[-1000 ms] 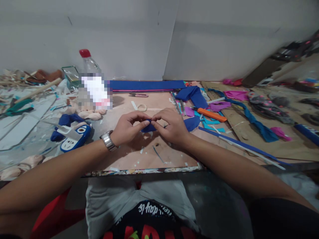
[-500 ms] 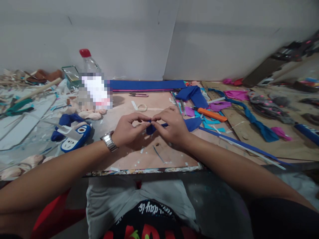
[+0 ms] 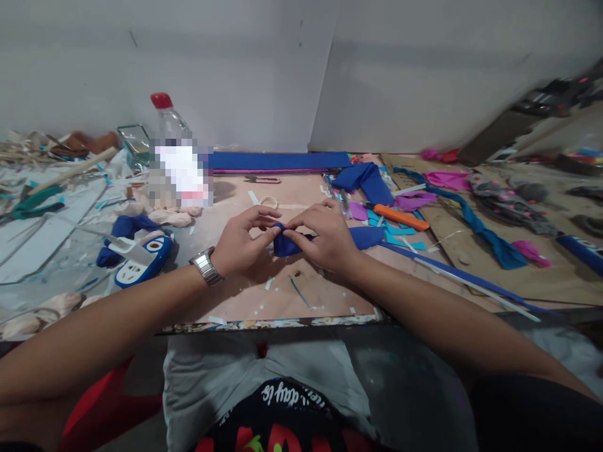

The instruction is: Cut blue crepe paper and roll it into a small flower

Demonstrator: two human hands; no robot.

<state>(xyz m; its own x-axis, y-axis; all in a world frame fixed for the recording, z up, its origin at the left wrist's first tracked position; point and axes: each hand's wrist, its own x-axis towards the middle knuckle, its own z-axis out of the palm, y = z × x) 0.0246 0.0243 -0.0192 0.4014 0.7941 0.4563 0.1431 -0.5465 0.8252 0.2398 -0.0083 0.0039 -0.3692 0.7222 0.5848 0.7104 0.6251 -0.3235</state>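
Observation:
Between my hands, over the middle of the worktable, is a strip of blue fabric [image 3: 286,245] with a folded end. My left hand [image 3: 247,237], with a metal watch on the wrist, touches the left edge of the fold with thumb and fingertips. My right hand [image 3: 325,238] pinches the fabric just beside it, and the rest of the strip comes out on its right side. Part of the strip is hidden under my right hand. A pale ring, perhaps a tape roll [image 3: 269,202], lies just beyond my left fingers.
An orange utility knife [image 3: 401,217] lies right of my hands among fabric scraps. Small thread snips [image 3: 262,180] rest farther back. On the left are a red-capped bottle [image 3: 172,119] and a blue-and-white power strip [image 3: 144,260]. A blue fabric length [image 3: 282,161] runs along the wall.
My left fingers have lifted and spread a little from their tight pinch. More of the folded blue end now shows between the hands.

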